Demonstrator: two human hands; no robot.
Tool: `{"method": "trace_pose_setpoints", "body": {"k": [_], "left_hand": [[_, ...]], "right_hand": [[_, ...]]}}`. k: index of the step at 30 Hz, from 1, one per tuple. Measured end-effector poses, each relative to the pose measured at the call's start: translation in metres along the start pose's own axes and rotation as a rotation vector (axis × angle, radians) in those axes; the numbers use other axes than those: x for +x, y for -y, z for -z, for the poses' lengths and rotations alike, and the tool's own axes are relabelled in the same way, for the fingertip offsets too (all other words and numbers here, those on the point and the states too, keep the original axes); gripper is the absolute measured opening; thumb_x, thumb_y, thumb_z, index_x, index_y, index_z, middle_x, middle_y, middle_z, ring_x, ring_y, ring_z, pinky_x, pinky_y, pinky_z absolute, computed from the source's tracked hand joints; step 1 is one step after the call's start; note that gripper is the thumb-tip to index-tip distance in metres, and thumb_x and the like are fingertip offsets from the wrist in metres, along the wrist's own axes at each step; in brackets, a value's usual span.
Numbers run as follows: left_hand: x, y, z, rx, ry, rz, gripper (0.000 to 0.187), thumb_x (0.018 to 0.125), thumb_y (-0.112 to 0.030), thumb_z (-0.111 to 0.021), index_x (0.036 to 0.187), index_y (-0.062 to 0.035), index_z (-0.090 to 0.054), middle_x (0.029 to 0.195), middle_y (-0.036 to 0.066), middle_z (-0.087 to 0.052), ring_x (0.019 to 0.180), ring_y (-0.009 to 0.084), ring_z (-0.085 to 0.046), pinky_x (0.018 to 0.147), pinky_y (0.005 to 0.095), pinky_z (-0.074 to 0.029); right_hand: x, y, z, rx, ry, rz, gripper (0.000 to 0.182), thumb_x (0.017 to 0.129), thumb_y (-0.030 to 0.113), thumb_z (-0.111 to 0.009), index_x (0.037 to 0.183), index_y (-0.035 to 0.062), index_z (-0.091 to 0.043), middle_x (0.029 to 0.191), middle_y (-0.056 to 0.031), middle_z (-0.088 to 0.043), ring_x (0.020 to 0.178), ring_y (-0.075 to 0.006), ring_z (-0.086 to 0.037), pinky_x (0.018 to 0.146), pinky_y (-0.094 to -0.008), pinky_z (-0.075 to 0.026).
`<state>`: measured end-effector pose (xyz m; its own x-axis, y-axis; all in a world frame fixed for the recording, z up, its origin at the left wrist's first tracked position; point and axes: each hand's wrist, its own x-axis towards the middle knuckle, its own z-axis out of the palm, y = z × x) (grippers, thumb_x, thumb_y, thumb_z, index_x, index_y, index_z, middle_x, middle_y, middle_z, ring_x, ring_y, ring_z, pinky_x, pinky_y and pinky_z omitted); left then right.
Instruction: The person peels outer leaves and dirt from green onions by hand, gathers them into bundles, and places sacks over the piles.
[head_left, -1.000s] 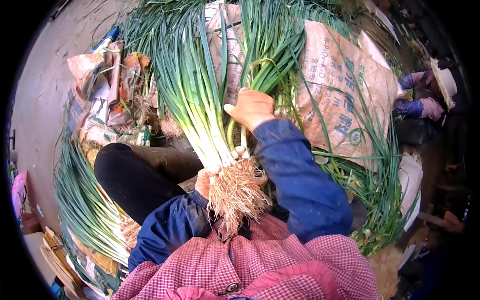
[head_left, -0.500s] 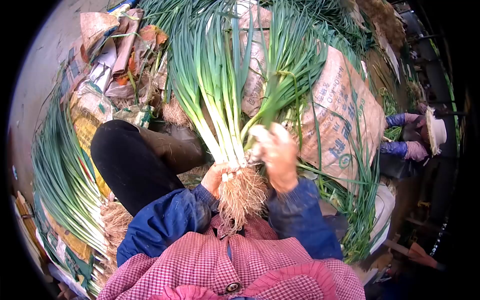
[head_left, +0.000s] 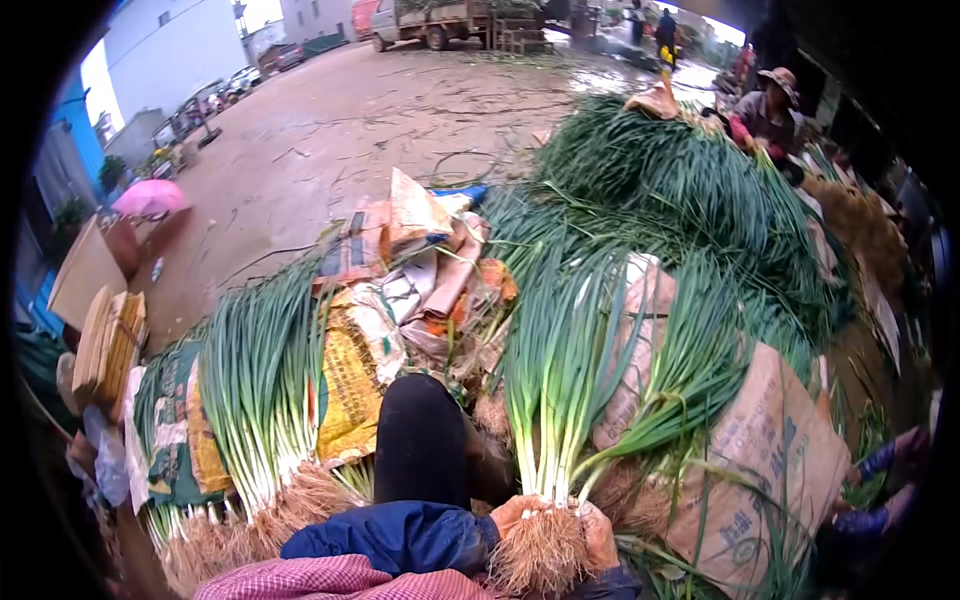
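My left hand [head_left: 512, 512] is closed round the white lower ends of a bunch of scallions [head_left: 553, 420], just above the roots. On the other side my right hand [head_left: 599, 538] closes on the same bunch, partly behind the tangled brown roots [head_left: 540, 552]. The green leaves fan out away from me, over printed woven sacks. To the right of the bunch, more scallions [head_left: 685, 375] lie across a brown sack [head_left: 780, 450]. The roots and the lower frame edge hide part of both hands.
Rows of scallions [head_left: 265, 370] lie at the left on yellow and green sacks. Crumpled sacks [head_left: 430, 270] are in front of my knee [head_left: 420, 440]. A large scallion heap [head_left: 680, 170] stands at the far right, with a person [head_left: 765, 115] behind it. A truck [head_left: 440, 22] is parked beyond.
The view has swung up and left, bringing in the yard and truck. My right hand, raised and blurred beside the stalks before, is now down at the bunch's base. My left hand keeps its hold.
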<state>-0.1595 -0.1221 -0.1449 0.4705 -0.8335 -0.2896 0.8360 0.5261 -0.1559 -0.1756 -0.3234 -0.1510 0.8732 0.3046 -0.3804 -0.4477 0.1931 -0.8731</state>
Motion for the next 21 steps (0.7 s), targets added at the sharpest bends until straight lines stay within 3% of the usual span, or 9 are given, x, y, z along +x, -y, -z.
{"method": "trace_pose_setpoints", "body": {"k": [1, 2, 4, 5, 13, 16, 18, 19, 21], "left_hand": [[-0.005, 0.004, -0.024, -0.02, -0.076, -0.033, 0.024, 0.079, -0.011, -0.055, 0.099, 0.0022, -0.058, 0.087, 0.014, -0.064, 0.073, 0.0201, -0.065, 0.066, 0.0308, -0.055], [0.001, 0.006, -0.015, -0.02, -0.071, -0.066, 0.024, 0.079, -0.011, -0.055, 0.099, 0.0022, -0.058, 0.087, 0.014, -0.064, 0.073, 0.0201, -0.065, 0.066, 0.0308, -0.055], [0.015, 0.007, 0.016, 0.029, 0.007, -0.054, 0.043, 0.081, -0.021, -0.055, 0.115, 0.0045, -0.05, 0.101, 0.016, -0.062, 0.085, 0.0219, -0.063, 0.075, 0.0313, -0.054], [0.014, 0.009, 0.013, 0.042, 0.055, -0.039, 0.046, 0.082, -0.022, -0.055, 0.12, 0.0042, -0.048, 0.11, 0.016, -0.058, 0.097, 0.0227, -0.059, 0.087, 0.0317, -0.048], [0.008, 0.036, -0.05, 0.044, 0.063, -0.041, 0.047, 0.082, -0.02, -0.054, 0.121, 0.0039, -0.045, 0.117, 0.017, -0.054, 0.109, 0.0251, -0.053, 0.098, 0.0364, -0.04], [0.007, 0.033, -0.054, -0.034, -0.018, -0.059, 0.039, 0.083, -0.015, -0.052, 0.118, 0.0017, -0.05, 0.112, 0.016, -0.058, 0.096, 0.0249, -0.06, 0.09, 0.0379, -0.047], [0.015, 0.027, -0.036, -0.063, -0.008, -0.065, 0.035, 0.083, -0.015, -0.052, 0.115, 0.0013, -0.052, 0.107, 0.015, -0.06, 0.095, 0.0247, -0.061, 0.087, 0.0365, -0.049], [0.014, 0.031, -0.037, -0.066, -0.018, -0.063, 0.035, 0.083, -0.015, -0.052, 0.115, 0.0013, -0.052, 0.107, 0.015, -0.06, 0.095, 0.0245, -0.061, 0.087, 0.0364, -0.048], [0.012, 0.031, -0.04, -0.05, -0.039, -0.081, 0.035, 0.083, -0.015, -0.052, 0.115, 0.0013, -0.052, 0.107, 0.015, -0.06, 0.095, 0.0242, -0.06, 0.087, 0.0362, -0.048]], "right_hand": [[-0.019, 0.046, -0.032, -0.203, -0.06, 0.134, 0.029, 0.09, 0.025, -0.049, 0.1, 0.0004, -0.06, 0.091, -0.0062, -0.064, 0.078, -0.0125, -0.059, 0.068, -0.0261, -0.048], [-0.02, 0.039, -0.025, -0.211, -0.027, 0.138, 0.029, 0.09, 0.025, -0.049, 0.1, 0.0004, -0.06, 0.091, -0.0062, -0.064, 0.078, -0.0125, -0.059, 0.068, -0.0261, -0.048], [-0.024, 0.017, -0.007, -0.58, -0.285, 0.085, 0.028, 0.089, 0.026, -0.052, 0.089, 0.0007, -0.064, 0.075, -0.0043, -0.063, 0.068, -0.012, -0.057, 0.06, -0.0273, -0.045], [-0.027, 0.017, -0.005, -0.661, -0.353, 0.07, 0.027, 0.089, 0.025, -0.052, 0.089, 0.0008, -0.064, 0.076, -0.0047, -0.063, 0.069, -0.0126, -0.058, 0.061, -0.0276, -0.045], [-0.093, 0.085, -0.033, -0.532, -0.387, 0.247, 0.022, 0.09, 0.02, -0.052, 0.092, 0.0014, -0.064, 0.083, -0.0083, -0.065, 0.078, -0.0172, -0.06, 0.071, -0.0298, -0.047], [-0.145, 0.103, -0.021, -0.667, -0.404, 0.274, 0.02, 0.09, 0.017, -0.053, 0.093, 0.0017, -0.065, 0.086, -0.0097, -0.066, 0.081, -0.019, -0.062, 0.074, -0.0307, -0.047], [-0.15, 0.084, 0.013, -1.015, -0.41, 0.182, 0.031, 0.084, 0.025, -0.058, 0.111, 0.0094, -0.054, 0.102, -0.0112, -0.057, 0.096, -0.0197, -0.053, 0.086, -0.031, -0.04], [-0.145, 0.069, 0.035, -1.36, -0.388, 0.1, 0.057, 0.079, 0.033, -0.064, 0.129, 0.0172, -0.044, 0.119, -0.0127, -0.049, 0.11, -0.0203, -0.045, 0.098, -0.0314, -0.033], [-0.099, 0.034, 0.053, -1.255, -0.397, 0.144, 0.054, 0.08, 0.033, -0.063, 0.128, 0.0166, -0.044, 0.117, -0.0123, -0.049, 0.108, -0.02, -0.045, 0.096, -0.0312, -0.033]]}}
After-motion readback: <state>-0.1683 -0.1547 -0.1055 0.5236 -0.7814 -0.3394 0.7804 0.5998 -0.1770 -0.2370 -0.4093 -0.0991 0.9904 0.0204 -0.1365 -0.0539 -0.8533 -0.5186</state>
